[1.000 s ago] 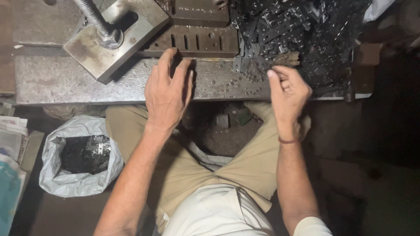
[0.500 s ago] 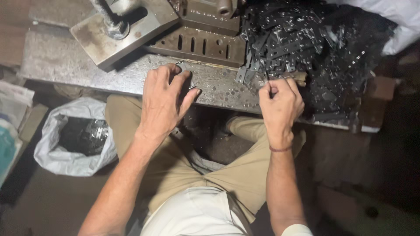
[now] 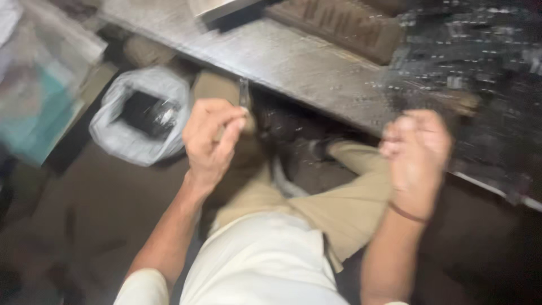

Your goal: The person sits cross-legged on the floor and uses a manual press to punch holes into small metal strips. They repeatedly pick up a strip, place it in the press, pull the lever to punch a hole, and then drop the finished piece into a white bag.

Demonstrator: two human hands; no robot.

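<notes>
Metal strip, small and dark, sticks up from the left hand, pinched between thumb and fingers just below the bench edge. Right hand is loosely curled at the bench edge, beside the black scrap heap; blur hides whether it holds anything. White bag of dark pieces sits on the floor, left of the left hand.

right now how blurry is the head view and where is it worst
Head view: motion blur all over, worst on the right hand and the dark scrap pile; the left hand and white bag are softer but readable; dim, with shadow under the metal bench.
</notes>
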